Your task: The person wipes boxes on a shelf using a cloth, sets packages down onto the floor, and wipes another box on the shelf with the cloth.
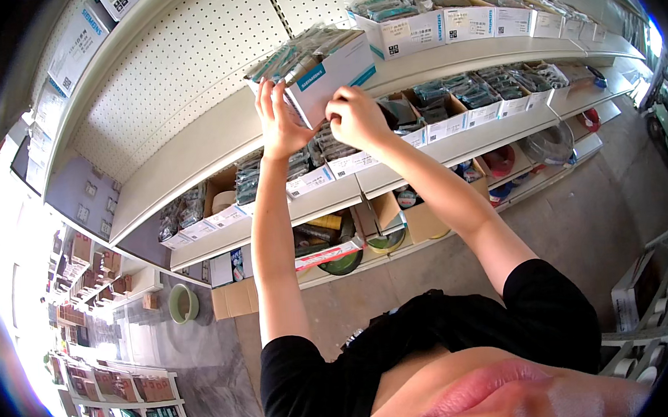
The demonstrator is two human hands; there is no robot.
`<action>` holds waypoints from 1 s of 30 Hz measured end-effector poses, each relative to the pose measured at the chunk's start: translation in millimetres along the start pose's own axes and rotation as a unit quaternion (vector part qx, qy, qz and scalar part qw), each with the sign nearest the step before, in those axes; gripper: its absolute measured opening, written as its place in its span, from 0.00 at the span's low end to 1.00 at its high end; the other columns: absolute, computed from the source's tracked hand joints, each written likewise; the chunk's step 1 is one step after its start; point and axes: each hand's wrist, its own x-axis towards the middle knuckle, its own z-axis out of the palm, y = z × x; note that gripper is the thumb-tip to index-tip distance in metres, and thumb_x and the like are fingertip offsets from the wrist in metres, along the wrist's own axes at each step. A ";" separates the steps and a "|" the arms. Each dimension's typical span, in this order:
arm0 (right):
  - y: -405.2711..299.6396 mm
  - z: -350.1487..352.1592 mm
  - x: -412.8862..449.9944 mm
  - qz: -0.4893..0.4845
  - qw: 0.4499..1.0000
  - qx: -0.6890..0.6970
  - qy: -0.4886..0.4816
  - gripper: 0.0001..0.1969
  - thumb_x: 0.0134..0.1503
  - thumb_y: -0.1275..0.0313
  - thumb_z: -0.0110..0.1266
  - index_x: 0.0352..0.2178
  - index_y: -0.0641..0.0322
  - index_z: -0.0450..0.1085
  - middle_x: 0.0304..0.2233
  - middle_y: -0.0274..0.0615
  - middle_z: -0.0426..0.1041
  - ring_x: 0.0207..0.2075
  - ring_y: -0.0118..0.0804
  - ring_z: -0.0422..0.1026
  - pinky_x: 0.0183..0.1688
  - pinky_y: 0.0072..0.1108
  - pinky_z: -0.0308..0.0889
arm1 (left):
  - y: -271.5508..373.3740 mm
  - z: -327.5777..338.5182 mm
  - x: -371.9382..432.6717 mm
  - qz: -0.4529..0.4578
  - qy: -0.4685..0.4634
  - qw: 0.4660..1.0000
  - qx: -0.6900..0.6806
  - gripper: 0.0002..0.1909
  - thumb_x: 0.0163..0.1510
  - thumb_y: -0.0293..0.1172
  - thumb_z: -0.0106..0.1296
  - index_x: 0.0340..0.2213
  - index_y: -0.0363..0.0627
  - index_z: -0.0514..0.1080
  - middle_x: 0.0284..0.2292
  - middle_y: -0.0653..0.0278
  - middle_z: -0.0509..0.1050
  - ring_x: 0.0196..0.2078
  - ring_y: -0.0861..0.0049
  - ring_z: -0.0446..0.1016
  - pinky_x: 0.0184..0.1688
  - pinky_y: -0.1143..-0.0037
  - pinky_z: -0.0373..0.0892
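A white Siemens carton (pixel 338 68), filled with clear plastic-wrapped packets (pixel 307 48), sits at an angle on the upper shelf, its near corner jutting past the shelf edge. My left hand (pixel 280 123) spans its narrow front end, fingers spread up toward the rim and thumb low. At the lower edge of the carton's long side, my right hand (pixel 360 118) has its fingers curled against the cardboard. What the right fingertips touch underneath is hidden. Right below both hands, a row of open cartons (pixel 309 180) holds dark wrapped packets on the shelf beneath.
More filled cartons (pixel 415 31) line the upper shelf at right, before a perforated back panel (pixel 187 62). The lowest shelf carries tape rolls, an open carton (pixel 426 220) and coiled hose (pixel 548 142). A green bin (pixel 183 303) stands on the floor at left.
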 end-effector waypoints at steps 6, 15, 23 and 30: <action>53.2 -15.1 39.2 0.170 0.982 -0.069 0.043 0.03 0.40 0.77 0.52 0.18 0.57 0.72 0.26 0.47 0.70 0.30 0.48 0.70 0.33 0.33 0.67 | 3.0 -3.0 2.6 0.004 -0.015 1.000 0.001 0.52 0.24 0.39 0.69 0.51 0.35 0.54 0.49 0.41 0.57 0.53 0.45 0.56 0.54 0.54 0.55; 96.8 -21.7 43.2 0.206 0.969 -0.089 0.102 0.19 0.38 0.77 0.56 0.35 0.66 0.62 0.34 0.57 0.65 0.38 0.57 0.66 0.41 0.35 0.64 | 2.2 -0.7 2.6 0.004 -0.003 1.000 -0.004 0.51 0.26 0.39 0.68 0.51 0.34 0.53 0.49 0.40 0.56 0.53 0.45 0.55 0.54 0.54 0.55; 26.2 -10.7 23.4 0.126 0.991 -0.025 0.037 0.20 0.37 0.80 0.59 0.34 0.68 0.59 0.32 0.58 0.63 0.36 0.58 0.65 0.41 0.36 0.64 | 5.1 -0.7 3.0 -0.007 -0.011 1.000 -0.010 0.51 0.27 0.38 0.67 0.51 0.35 0.53 0.49 0.40 0.56 0.53 0.43 0.55 0.53 0.54 0.55; -31.8 2.4 3.2 0.047 0.994 0.092 0.024 0.21 0.35 0.82 0.58 0.32 0.64 0.57 0.31 0.53 0.62 0.35 0.55 0.65 0.37 0.35 0.63 | 2.1 0.9 1.3 -0.016 0.011 1.000 -0.012 0.47 0.25 0.39 0.67 0.48 0.33 0.57 0.47 0.40 0.58 0.52 0.41 0.55 0.53 0.53 0.55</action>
